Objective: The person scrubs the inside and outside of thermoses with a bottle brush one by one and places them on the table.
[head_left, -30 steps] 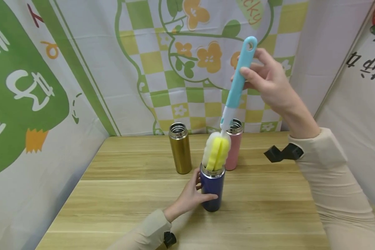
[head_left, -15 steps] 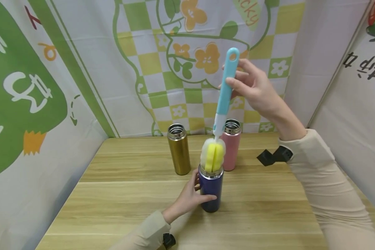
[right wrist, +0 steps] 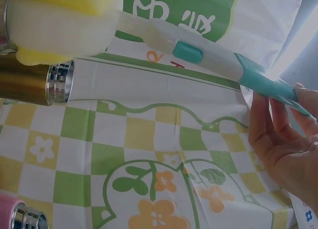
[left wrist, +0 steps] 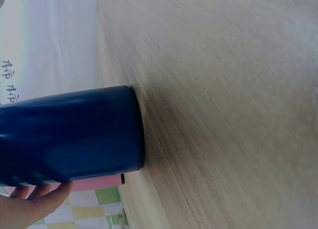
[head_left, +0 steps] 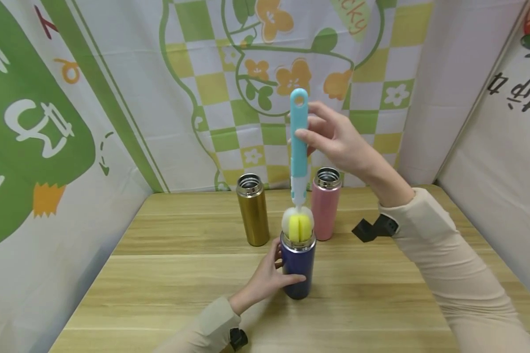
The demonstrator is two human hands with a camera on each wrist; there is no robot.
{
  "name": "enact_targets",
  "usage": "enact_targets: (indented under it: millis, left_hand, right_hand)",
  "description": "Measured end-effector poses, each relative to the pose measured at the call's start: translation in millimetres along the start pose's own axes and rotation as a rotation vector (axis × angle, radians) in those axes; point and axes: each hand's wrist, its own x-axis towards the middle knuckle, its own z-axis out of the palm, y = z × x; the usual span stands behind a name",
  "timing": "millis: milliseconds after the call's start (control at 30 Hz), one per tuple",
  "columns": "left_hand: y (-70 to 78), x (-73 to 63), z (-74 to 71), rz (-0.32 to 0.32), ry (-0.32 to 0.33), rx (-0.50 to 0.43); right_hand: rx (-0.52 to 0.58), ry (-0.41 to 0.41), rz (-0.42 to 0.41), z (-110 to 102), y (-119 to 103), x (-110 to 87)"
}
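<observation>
A dark blue bottle (head_left: 298,272) without a lid stands upright on the table, and my left hand (head_left: 267,279) grips its side, thumb across the front. In the left wrist view the blue bottle (left wrist: 74,137) rests flat on its base, with fingers (left wrist: 49,199) against it. My right hand (head_left: 335,137) pinches the turquoise handle of a bottle brush (head_left: 299,142) between thumb and fingers. The brush is nearly vertical. Its yellow and white sponge head (head_left: 298,228) is partly inside the blue bottle's mouth; the lower part is hidden. The right wrist view shows the brush (right wrist: 213,55) from the side.
Behind the blue bottle stand two more bottles without lids, a gold one (head_left: 253,213) at left and a pink one (head_left: 326,208) at right. The wooden table (head_left: 159,284) ends at a printed cloth backdrop (head_left: 229,117), with cloth on both sides.
My right hand has moved left and down, bringing the brush from tilted to nearly upright. The sponge head has sunk further into the blue bottle. The left hand holds the bottle in place.
</observation>
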Motion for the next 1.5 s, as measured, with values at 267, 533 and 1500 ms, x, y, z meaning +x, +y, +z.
enact_targets:
  millis: [267,533,1500]
  left_hand:
    - [2.3,-0.1,0.0,-0.003,-0.008,0.006]
    - [1.2,-0.3,-0.6,-0.002,-0.003,0.002]
    - [2.2,-0.3,0.0,-0.021,-0.004,0.001]
  right_hand:
    - [0.019,-0.034,0.006,7,2,-1.8]
    - [0.006,-0.037,0.037,11,10,-11.0]
    - [-0.038,-0.134,0.206,37,57,-72.8]
